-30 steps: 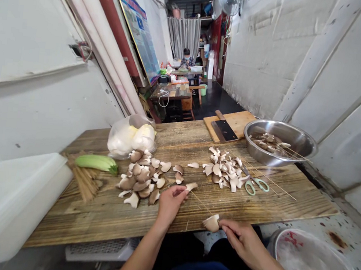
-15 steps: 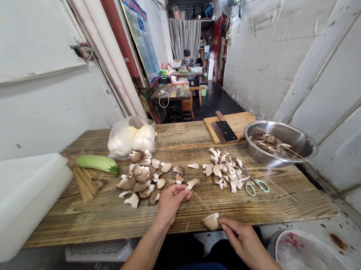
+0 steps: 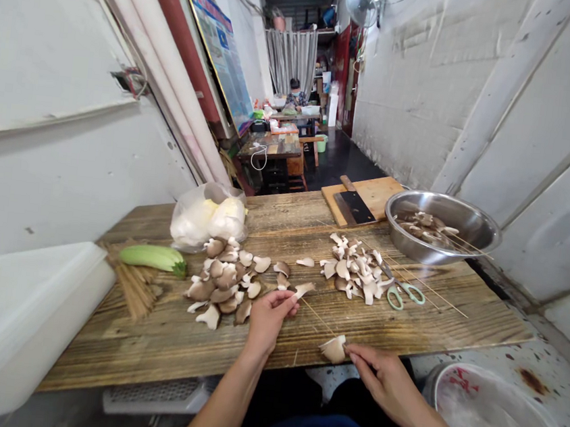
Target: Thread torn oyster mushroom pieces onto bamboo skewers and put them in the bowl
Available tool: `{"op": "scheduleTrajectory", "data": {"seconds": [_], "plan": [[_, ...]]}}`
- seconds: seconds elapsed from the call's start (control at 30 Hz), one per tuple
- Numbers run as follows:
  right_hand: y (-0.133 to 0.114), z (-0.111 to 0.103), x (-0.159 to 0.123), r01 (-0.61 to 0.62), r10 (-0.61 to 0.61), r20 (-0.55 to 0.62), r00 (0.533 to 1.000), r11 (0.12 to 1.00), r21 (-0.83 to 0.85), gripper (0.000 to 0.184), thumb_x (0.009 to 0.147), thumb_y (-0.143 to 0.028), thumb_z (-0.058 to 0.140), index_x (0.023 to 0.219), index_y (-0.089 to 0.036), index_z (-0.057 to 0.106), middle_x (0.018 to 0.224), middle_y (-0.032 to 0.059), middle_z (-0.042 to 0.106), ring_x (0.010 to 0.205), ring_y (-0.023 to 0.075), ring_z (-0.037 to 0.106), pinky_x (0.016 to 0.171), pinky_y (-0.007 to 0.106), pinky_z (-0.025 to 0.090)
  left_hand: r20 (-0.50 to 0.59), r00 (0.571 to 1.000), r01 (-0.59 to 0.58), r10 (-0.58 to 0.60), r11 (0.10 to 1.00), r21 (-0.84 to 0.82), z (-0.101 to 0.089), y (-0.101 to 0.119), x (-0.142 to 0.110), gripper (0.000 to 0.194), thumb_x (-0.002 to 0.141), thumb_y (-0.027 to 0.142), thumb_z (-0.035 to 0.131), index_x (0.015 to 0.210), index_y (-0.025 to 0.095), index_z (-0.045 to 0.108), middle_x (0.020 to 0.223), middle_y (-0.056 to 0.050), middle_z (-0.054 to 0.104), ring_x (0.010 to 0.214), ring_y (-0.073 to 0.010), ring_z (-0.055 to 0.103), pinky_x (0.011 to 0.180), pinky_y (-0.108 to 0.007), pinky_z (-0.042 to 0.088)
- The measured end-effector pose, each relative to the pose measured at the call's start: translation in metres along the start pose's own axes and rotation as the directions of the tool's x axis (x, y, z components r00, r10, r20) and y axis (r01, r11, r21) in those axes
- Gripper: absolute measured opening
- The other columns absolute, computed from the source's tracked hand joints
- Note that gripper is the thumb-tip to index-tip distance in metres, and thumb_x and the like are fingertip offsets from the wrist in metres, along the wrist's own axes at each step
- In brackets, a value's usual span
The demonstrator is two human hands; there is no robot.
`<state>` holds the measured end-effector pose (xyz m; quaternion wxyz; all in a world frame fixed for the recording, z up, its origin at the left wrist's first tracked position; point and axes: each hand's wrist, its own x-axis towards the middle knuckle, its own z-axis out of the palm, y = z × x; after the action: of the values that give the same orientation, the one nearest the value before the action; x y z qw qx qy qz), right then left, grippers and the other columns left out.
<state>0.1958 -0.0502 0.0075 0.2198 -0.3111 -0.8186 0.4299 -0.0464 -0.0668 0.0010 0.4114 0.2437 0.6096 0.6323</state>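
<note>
My left hand (image 3: 273,311) is closed on an oyster mushroom piece (image 3: 303,289), pinched between thumb and fingers. From just below that piece a thin bamboo skewer (image 3: 319,317) slants down to the right; whether its tip has entered the piece I cannot tell. Another oyster mushroom piece (image 3: 334,349) is threaded on the skewer near my right hand (image 3: 375,372), whose fingers close on the skewer's lower end. Left of my left hand lies a pile of mushroom pieces (image 3: 224,278). A second mushroom pile (image 3: 355,268) lies beyond my hands, with green-handled scissors (image 3: 403,296) beside it.
A steel bowl (image 3: 441,250) at right holds skewered mushrooms. A cleaver (image 3: 354,206) rests on a cutting board (image 3: 382,191). At left are a plastic bag (image 3: 185,220), a green gourd (image 3: 150,258), loose skewers (image 3: 131,292) and a white bin (image 3: 24,322). A person (image 3: 296,94) sits far back.
</note>
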Motion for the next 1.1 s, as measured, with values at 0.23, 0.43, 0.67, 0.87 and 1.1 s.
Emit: {"op": "scheduleTrajectory", "data": {"seconds": [0.23,0.43,0.67,0.87,1.1], "plan": [[-0.002,0.000,0.001,-0.001,0.001,0.002,1.000,1.000,-0.008,0.032,0.094,-0.030,0.038,0.103,-0.020,0.066,0.093,0.0060,0.070,0.081,0.0166,0.065,0.074,0.023,0.046,0.001,1.000,-0.002,0.002,1.000,0.009,0.002,0.002,-0.001,0.031,0.056,0.032,0.077,0.077,0.011,0.068,0.063,-0.004,0.067,0.057,-0.0106,0.060,0.059,-0.022,0.048],[-0.004,0.000,0.003,0.009,-0.009,0.009,1.000,1.000,-0.015,0.033,0.094,-0.031,0.036,0.099,-0.020,0.067,0.086,0.0044,0.070,0.077,0.0164,0.064,0.071,0.023,0.046,0.036,0.999,-0.037,0.034,0.997,0.064,0.002,0.001,-0.002,0.029,0.060,0.032,0.075,0.077,0.011,0.068,0.063,-0.004,0.067,0.057,-0.0114,0.059,0.059,-0.022,0.047],[-0.002,0.001,0.005,0.025,-0.026,-0.028,0.999,0.999,-0.035,0.035,0.094,-0.034,0.036,0.093,-0.021,0.068,0.076,0.0044,0.070,0.073,0.0175,0.064,0.069,0.024,0.047,0.080,0.993,-0.099,0.088,0.984,0.145,0.006,0.004,-0.006,0.026,0.064,0.033,0.072,0.078,0.012,0.068,0.065,-0.004,0.067,0.059,-0.0120,0.059,0.061,-0.023,0.047],[-0.008,-0.002,0.010,0.042,-0.044,-0.048,0.998,0.998,-0.048,0.035,0.094,-0.034,0.036,0.092,-0.020,0.068,0.075,0.0042,0.069,0.073,0.0167,0.065,0.071,0.024,0.048,0.155,0.983,-0.124,0.095,0.973,0.193,0.013,0.008,-0.013,0.023,0.067,0.032,0.070,0.079,0.013,0.068,0.066,-0.003,0.067,0.060,-0.0125,0.059,0.063,-0.023,0.046],[-0.011,-0.003,0.016,0.055,-0.059,-0.072,0.996,0.997,-0.058,0.032,0.094,-0.029,0.036,0.095,-0.019,0.067,0.080,0.0041,0.069,0.076,0.0153,0.065,0.073,0.023,0.047,0.206,0.975,-0.135,0.085,0.960,0.246,0.028,0.009,-0.027,0.019,0.064,0.030,0.072,0.075,0.014,0.071,0.067,-0.004,0.068,0.061,-0.0142,0.058,0.062,-0.024,0.045]]}}
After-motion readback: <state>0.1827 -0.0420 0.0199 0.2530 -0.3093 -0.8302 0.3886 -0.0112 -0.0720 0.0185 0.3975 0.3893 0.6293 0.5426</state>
